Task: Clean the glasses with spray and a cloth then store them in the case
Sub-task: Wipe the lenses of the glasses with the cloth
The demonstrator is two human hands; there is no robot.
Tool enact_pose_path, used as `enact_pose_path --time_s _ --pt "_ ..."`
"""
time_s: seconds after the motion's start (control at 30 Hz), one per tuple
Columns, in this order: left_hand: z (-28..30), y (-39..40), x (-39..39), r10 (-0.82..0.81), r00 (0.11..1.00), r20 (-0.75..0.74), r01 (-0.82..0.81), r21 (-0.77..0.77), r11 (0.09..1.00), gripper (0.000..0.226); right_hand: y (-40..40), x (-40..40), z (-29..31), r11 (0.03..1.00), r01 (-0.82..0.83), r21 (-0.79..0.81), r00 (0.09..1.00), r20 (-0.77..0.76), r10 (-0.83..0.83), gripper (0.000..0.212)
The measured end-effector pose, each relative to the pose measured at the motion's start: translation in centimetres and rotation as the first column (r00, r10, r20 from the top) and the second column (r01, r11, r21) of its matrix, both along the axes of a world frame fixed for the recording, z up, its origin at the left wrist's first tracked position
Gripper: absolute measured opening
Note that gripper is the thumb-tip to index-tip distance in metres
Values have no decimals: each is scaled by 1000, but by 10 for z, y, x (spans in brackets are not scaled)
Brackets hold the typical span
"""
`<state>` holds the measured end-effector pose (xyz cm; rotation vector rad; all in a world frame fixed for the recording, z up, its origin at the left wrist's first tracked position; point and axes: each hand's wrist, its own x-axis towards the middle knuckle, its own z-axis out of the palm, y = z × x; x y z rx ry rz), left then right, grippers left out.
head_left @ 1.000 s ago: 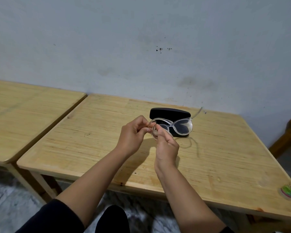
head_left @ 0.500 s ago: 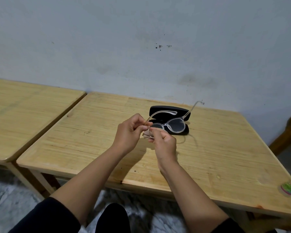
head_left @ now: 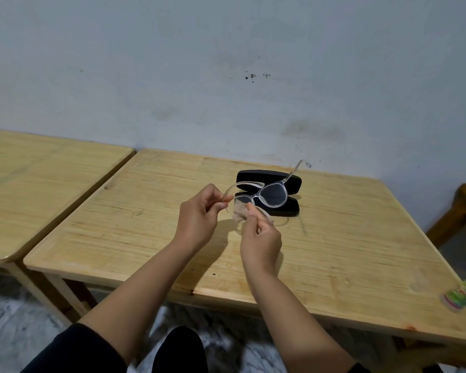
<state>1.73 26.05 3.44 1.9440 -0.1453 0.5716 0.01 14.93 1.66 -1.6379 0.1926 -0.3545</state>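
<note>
left hand [head_left: 199,212]: pinching temple of clear-framed plastic glasses [head_left: 264,196] | right hand [head_left: 261,238]: pinching thin translucent cloth [head_left: 240,211] on near lens | glasses: held above wooden table [head_left: 347,238], just near open black case [head_left: 269,193]

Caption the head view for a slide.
Both hands, left hand and right hand, hold clear-framed glasses above an open black case.

Both forearms reach forward, bare from dark sleeves pushed up near the elbows, and converge above the middle of the counter. The left hand [head_left: 199,216] is raised, back toward the camera, thumb and fingers [head_left: 221,204] pinched together on the glasses [head_left: 264,196]. The right hand [head_left: 261,238] sits just beside it, slightly nearer the front edge, fingers curled and pinching a cloth [head_left: 240,211].
</note>
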Motion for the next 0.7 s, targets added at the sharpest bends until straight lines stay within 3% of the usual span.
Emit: enact_pose_path --time_s 0.07,0.17,0.33,0.5,0.7 --pt "-2 -9 -1 -8 1000 18 8 4 1000 35 9 -1 2 991 95 95 995 -9 -95 29" --pt "-4 -22 -3 -36 999 22 36 -16 999 24 15 1 13 953 213 217 977 -36 -210 29" --pt "-2 -26 -3 -46 998 32 49 -73 996 23 9 4 23 935 150 322 988 -17 -153 22" --pt "7 -26 2 -75 997 16 76 -134 988 23 1 2 20 976 55 211 998 21 -61 24" --pt "12 -13 8 -56 998 11 56 -134 989 25 -11 -1 17 985 -174 7 980 101 172 19"
